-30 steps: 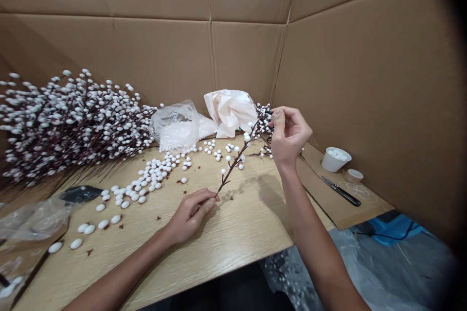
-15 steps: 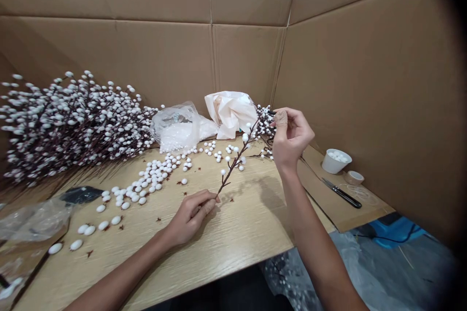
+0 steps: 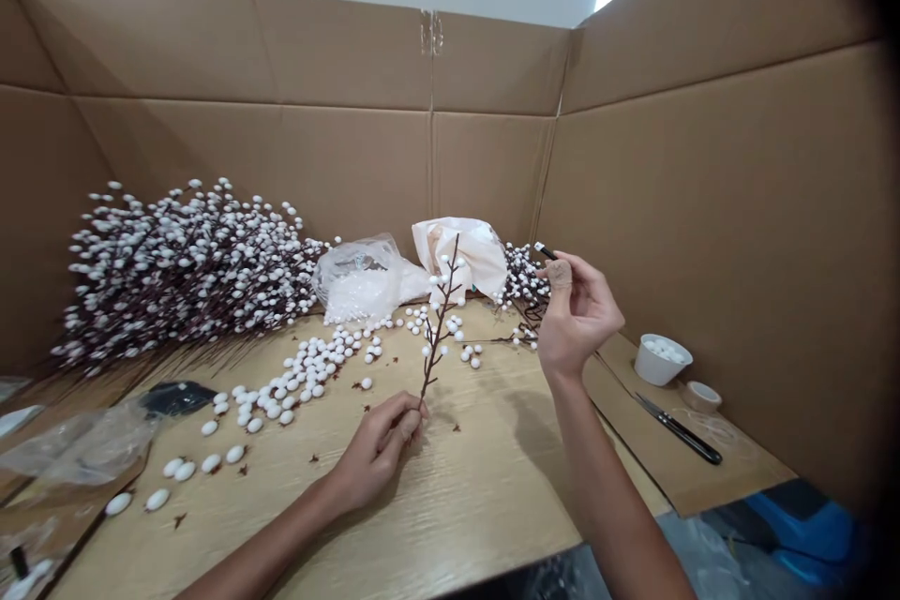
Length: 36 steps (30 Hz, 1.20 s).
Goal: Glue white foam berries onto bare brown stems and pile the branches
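My left hand (image 3: 386, 445) pinches the lower end of a thin brown artificial twig (image 3: 437, 333), which stands nearly upright above the table. Short side stubs branch off it; white balls show on and behind it, and I cannot tell which are attached. Farther right and higher, my right hand (image 3: 580, 309) is closed on a small black stick with a whitish tip (image 3: 544, 250). Its thumb has a tan wrap on it, and the stick is apart from the twig. Loose white balls (image 3: 309, 366) lie spread on the table, left of the twig.
A big bundle of white-berried stems (image 3: 189, 272) lies at the left. Behind are a clear plastic bag (image 3: 362, 277) and a white wrapper (image 3: 478, 248). At right sit a white cup of balls (image 3: 661, 361), a tape roll (image 3: 701, 397) and a black-handled knife (image 3: 682, 431). Cardboard walls (image 3: 352, 150) surround the table.
The twig has swung from leaning right to nearly upright, still in my left hand. My right hand keeps its hold on the black stick. The view has tilted upward.
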Each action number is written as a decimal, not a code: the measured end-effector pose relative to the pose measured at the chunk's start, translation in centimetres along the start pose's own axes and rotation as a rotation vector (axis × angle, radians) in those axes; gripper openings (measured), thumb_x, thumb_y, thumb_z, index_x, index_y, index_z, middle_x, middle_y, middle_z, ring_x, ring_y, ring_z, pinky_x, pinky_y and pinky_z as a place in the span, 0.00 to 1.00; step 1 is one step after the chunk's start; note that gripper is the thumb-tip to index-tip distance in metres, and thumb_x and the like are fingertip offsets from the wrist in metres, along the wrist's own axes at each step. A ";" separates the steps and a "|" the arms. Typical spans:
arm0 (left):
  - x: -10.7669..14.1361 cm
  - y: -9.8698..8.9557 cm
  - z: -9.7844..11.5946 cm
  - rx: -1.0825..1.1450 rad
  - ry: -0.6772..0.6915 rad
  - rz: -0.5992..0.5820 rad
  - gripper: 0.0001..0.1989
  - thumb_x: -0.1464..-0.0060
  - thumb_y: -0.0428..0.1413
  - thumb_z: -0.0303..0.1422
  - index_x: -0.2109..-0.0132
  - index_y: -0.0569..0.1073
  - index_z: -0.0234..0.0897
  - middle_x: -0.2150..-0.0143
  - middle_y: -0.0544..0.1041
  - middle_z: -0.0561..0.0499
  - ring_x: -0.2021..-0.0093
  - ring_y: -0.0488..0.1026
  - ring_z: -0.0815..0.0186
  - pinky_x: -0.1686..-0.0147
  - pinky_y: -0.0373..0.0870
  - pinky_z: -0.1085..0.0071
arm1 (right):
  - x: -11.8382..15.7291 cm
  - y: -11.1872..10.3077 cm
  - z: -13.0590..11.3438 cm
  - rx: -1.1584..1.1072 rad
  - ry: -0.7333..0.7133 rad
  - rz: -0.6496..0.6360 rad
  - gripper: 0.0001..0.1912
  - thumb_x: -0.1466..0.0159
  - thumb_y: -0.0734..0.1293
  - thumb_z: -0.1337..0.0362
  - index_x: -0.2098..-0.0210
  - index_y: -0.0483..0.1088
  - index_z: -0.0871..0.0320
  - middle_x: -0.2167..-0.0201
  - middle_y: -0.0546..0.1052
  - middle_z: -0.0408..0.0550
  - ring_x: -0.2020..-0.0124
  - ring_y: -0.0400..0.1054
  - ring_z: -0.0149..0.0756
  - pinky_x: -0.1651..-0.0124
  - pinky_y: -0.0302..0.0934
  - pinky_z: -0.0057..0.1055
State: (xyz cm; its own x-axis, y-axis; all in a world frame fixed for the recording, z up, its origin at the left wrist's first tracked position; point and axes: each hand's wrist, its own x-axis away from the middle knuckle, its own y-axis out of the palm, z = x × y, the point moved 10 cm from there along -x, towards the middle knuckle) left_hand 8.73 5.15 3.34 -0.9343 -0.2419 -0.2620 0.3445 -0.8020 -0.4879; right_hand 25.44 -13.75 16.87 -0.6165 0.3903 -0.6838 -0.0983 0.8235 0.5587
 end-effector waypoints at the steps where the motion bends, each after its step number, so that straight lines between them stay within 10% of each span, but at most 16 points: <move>1: 0.0 -0.1 0.0 -0.004 0.004 0.012 0.13 0.37 0.43 0.38 0.62 0.67 0.35 0.69 0.68 0.51 0.69 0.64 0.68 0.67 0.61 0.73 | 0.1 0.1 0.2 -0.007 0.017 -0.003 0.07 0.42 0.69 0.65 0.64 0.74 0.60 0.70 0.76 0.46 0.71 0.72 0.30 0.64 0.67 0.31; 10: -0.1 -1.0 -0.2 0.028 0.035 0.091 0.12 0.37 0.44 0.38 0.62 0.66 0.35 0.69 0.67 0.51 0.69 0.64 0.68 0.68 0.61 0.73 | 1.1 1.7 2.5 -0.112 0.303 -0.131 0.10 0.45 0.71 0.61 0.66 0.73 0.61 0.71 0.78 0.46 0.72 0.74 0.32 0.63 0.70 0.32; 15: -0.4 -1.2 -0.6 0.014 0.042 0.105 0.12 0.38 0.45 0.39 0.61 0.66 0.35 0.70 0.67 0.52 0.70 0.63 0.69 0.68 0.61 0.73 | 1.7 1.6 2.9 -0.123 0.480 -0.436 0.10 0.45 0.71 0.60 0.67 0.71 0.59 0.72 0.78 0.45 0.73 0.73 0.30 0.64 0.70 0.31; 27: -1.3 -0.9 -1.0 0.000 0.079 0.099 0.11 0.39 0.46 0.39 0.58 0.67 0.36 0.70 0.68 0.53 0.71 0.64 0.69 0.69 0.62 0.72 | 5.3 -16.2 4.4 0.611 0.812 -0.819 0.18 0.50 0.70 0.51 0.72 0.71 0.60 0.69 0.76 0.51 0.66 0.71 0.39 0.58 0.65 0.36; 36: -1.3 -0.8 -0.8 -0.013 0.072 0.094 0.11 0.39 0.47 0.39 0.59 0.67 0.36 0.69 0.68 0.53 0.71 0.64 0.70 0.69 0.62 0.73 | 7.4 -18.6 4.5 0.533 1.027 -0.672 0.20 0.56 0.74 0.51 0.74 0.71 0.60 0.51 0.73 0.56 0.48 0.67 0.49 0.44 0.57 0.43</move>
State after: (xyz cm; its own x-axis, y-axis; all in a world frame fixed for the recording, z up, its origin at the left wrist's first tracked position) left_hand 9.69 6.57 3.43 -0.8889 -0.2751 -0.3662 0.4317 -0.7705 -0.4690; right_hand 26.25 -24.36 -0.69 -0.8962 -0.4419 0.0400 -0.4425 0.8831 -0.1560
